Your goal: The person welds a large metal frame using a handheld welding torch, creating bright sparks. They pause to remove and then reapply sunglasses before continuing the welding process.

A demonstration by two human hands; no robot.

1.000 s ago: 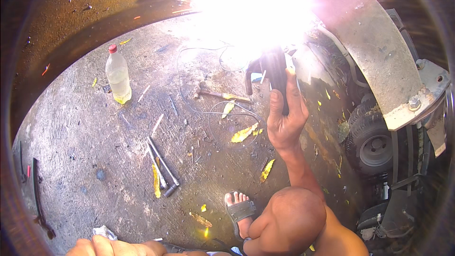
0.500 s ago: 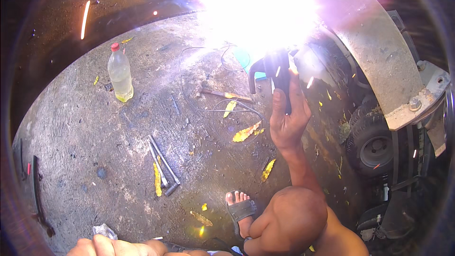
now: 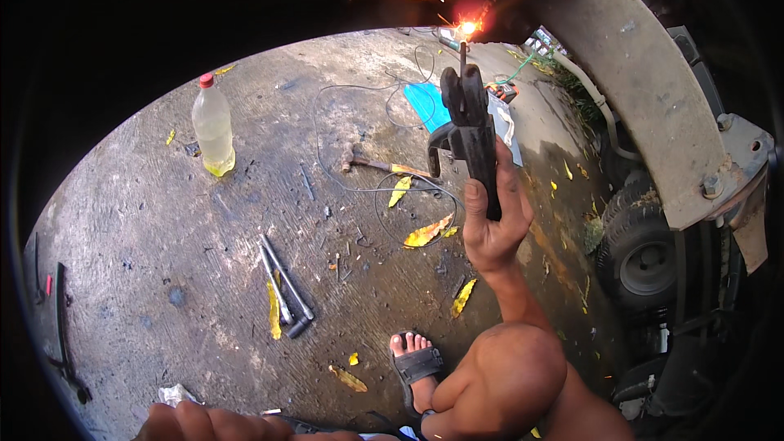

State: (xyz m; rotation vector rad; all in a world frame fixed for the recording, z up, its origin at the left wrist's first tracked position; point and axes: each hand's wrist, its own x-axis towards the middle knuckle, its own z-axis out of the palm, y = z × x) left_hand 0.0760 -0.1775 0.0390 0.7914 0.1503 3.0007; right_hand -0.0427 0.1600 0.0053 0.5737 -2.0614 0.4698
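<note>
My right hand [image 3: 496, 233] is closed around the black handle of a welding electrode holder [image 3: 469, 126], held upright. A short electrode [image 3: 463, 55] sticks up from its jaws, its tip touching or close to the dark metal above. A small orange glow [image 3: 467, 28] with a few sparks sits there. At the lower left edge shows my left hand [image 3: 204, 425], its fingers curled together; whatever it may hold is hidden. Beside it on the ground lies a crumpled clear wrapper [image 3: 177, 394].
A red-capped bottle [image 3: 212, 126], a hammer [image 3: 384, 165], two metal bars [image 3: 282, 286] and a thin loop of wire [image 3: 317, 135] lie about the concrete. Behind the holder is a blue sheet [image 3: 425, 104]. A curved metal beam [image 3: 645, 73] and a tire [image 3: 649, 261] stand at right.
The blinding white arc has shrunk to a small orange glow, and the scene has darkened. The electrode holder shows clearly now, slightly lower. My left hand has dropped a little toward the bottom edge.
</note>
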